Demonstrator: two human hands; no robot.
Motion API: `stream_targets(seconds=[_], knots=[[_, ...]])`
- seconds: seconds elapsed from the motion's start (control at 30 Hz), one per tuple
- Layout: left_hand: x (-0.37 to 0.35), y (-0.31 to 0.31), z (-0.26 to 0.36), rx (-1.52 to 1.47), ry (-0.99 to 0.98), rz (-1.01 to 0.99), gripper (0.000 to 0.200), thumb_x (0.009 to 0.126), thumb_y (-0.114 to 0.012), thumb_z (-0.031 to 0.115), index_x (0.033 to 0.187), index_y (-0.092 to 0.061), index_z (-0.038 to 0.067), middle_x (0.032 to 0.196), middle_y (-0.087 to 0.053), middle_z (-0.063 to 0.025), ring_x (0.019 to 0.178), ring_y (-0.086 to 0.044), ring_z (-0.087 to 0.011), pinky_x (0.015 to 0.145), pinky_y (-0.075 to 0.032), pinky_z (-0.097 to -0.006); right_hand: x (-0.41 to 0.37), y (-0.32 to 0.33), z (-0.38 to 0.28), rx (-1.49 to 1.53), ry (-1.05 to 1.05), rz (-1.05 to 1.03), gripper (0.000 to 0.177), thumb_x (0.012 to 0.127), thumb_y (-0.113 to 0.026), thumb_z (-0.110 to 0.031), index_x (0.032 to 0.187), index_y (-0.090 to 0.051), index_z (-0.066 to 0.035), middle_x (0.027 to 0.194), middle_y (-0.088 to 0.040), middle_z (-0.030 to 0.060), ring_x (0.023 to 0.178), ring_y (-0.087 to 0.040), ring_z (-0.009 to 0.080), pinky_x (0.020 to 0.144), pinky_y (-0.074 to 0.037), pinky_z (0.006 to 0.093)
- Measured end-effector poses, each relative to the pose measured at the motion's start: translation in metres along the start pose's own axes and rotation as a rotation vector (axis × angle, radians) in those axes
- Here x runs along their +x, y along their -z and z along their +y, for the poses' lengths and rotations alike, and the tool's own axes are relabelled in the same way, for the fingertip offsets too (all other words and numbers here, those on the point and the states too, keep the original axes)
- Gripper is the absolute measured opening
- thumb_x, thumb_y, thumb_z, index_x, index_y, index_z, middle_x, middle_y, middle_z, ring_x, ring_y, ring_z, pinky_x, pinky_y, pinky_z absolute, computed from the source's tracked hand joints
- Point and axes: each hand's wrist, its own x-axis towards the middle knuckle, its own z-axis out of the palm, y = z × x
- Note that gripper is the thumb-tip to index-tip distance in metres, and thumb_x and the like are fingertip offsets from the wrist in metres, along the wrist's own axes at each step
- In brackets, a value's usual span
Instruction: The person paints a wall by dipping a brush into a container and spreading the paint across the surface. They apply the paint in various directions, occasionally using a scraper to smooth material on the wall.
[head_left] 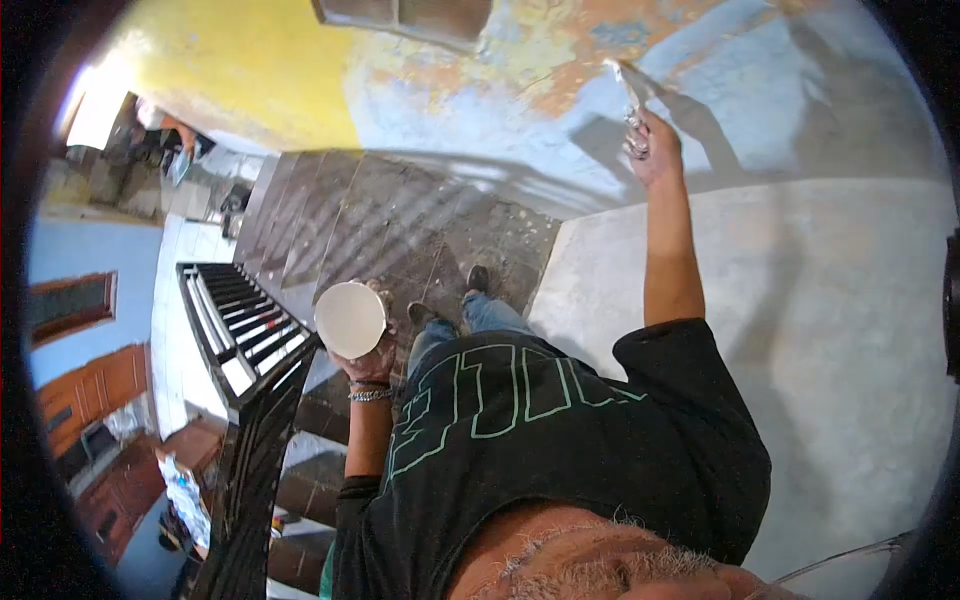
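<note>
My left hand [374,362] grips a round white tub [350,318] at waist height, with fingers around its far side and the palm below. Its pale round face is turned toward me. My right arm reaches out to the patchy wall [470,85], where yellow, orange and light blue paint shows in flaking areas. In my right hand [655,150], fingers closed, is a narrow putty knife [624,82] smeared with white. Its pale tip is right at an orange patch, and its shadow falls on the wall beside it. White smears cover the fingers.
A black metal railing [245,340] stands close to my left arm. Debris specks the dark tiled floor [400,210] around my feet. A grey plastered wall [800,290] runs along my right. Another person [165,130] is in the far left background. A framed opening [410,15] sits above the yellow paint.
</note>
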Motion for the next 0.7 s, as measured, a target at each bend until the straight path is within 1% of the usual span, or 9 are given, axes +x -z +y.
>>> stream_targets(seconds=[0.07,0.13,0.2,0.3,0.37,0.4,0.43,0.53,0.7], knots=[[0.006,0.004,-0.002,0.009,-0.009,-0.013,0.066,0.081,-0.042,0.056,0.126,-0.041,0.008,0.124,-0.047,-0.0148,0.110,-0.047,-0.0305,0.077,-0.050,-0.0412,-0.032,-0.029,-0.042,-0.013,0.108,0.072,0.014,0.084,-0.054,-0.018,0.074,-0.049,-0.009,0.055,-0.042,-0.0017,0.039,-0.033,0.0086,0.039,-0.026,0.0234],[0.006,-0.017,-0.004,0.082,-0.107,0.250,0.068,0.081,-0.037,0.056,0.127,-0.039,0.007,0.121,-0.050,-0.0145,0.100,-0.055,-0.0301,0.067,-0.051,-0.0391,-0.051,-0.038,-0.069,-0.030,0.191,0.099,0.014,0.084,-0.054,-0.019,0.075,-0.049,-0.010,0.056,-0.042,-0.0019,0.039,-0.033,0.0082,0.040,-0.026,0.0229],[0.010,-0.018,-0.002,0.045,-0.049,0.120,0.067,0.081,-0.036,0.055,0.127,-0.039,0.007,0.121,-0.050,-0.0141,0.100,-0.055,-0.0296,0.067,-0.051,-0.0394,-0.071,-0.043,-0.082,-0.125,0.253,-0.065,0.015,0.084,-0.054,-0.020,0.075,-0.049,-0.011,0.056,-0.040,-0.0026,0.039,-0.033,0.0079,0.039,-0.026,0.0221],[0.015,-0.009,0.000,0.061,-0.023,0.020,0.066,0.081,-0.036,0.055,0.128,-0.039,0.008,0.122,-0.049,-0.0134,0.101,-0.055,-0.0289,0.066,-0.051,-0.0393,-0.063,-0.017,-0.031,-0.281,0.252,0.100,0.017,0.086,-0.053,-0.024,0.075,-0.048,-0.012,0.058,-0.042,-0.0033,0.040,-0.033,0.0048,0.040,-0.027,0.0200],[0.014,0.001,-0.001,0.114,-0.052,0.054,0.066,0.081,-0.036,0.055,0.128,-0.039,0.008,0.123,-0.048,-0.0132,0.102,-0.054,-0.0287,0.066,-0.051,-0.0390,-0.050,-0.001,0.022,-0.683,0.141,0.149,0.019,0.086,-0.051,-0.025,0.080,-0.051,-0.007,0.061,-0.045,-0.0020,0.047,-0.040,0.0066,0.045,-0.035,0.0216],[0.012,0.006,-0.001,0.092,-0.063,0.103,0.066,0.082,-0.037,0.054,0.128,-0.038,0.008,0.124,-0.047,-0.0134,0.103,-0.054,-0.0284,0.065,-0.051,-0.0388,-0.020,0.043,0.063,-0.968,0.199,0.135,0.023,0.086,-0.049,-0.024,0.089,-0.054,-0.002,0.070,-0.057,0.0069,0.063,-0.057,0.0184,0.060,-0.045,0.0306],[0.010,0.009,-0.001,0.069,-0.075,0.153,0.066,0.082,-0.038,0.053,0.129,-0.038,0.007,0.125,-0.047,-0.0136,0.105,-0.053,-0.0281,0.064,-0.052,-0.0386,-0.012,0.056,0.079,-1.472,0.290,0.094,0.030,0.086,-0.047,-0.027,0.096,-0.054,0.001,0.087,-0.062,0.0179,0.085,-0.059,0.0327,0.075,-0.045,0.0414],[0.005,0.006,0.002,0.007,-0.001,0.000,0.065,0.083,-0.041,0.051,0.128,-0.037,0.006,0.127,-0.044,-0.0147,0.105,-0.053,-0.0283,0.066,-0.052,-0.0390,0.003,0.075,0.120,-1.733,0.004,0.104,0.033,0.086,-0.045,-0.030,0.097,-0.055,-0.001,0.095,-0.059,0.0233,0.093,-0.056,0.0386,0.081,-0.043,0.0473],[0.002,0.004,-0.003,-0.044,-0.050,0.058,0.064,0.083,-0.042,0.051,0.129,-0.035,0.006,0.123,-0.045,-0.0178,0.103,-0.053,-0.0316,0.066,-0.053,-0.0381,0.037,0.092,0.147,-1.774,-0.101,0.148,0.034,0.085,-0.045,-0.031,0.097,-0.055,0.000,0.093,-0.059,0.0246,0.091,-0.057,0.0384,0.080,-0.043,0.0474]])
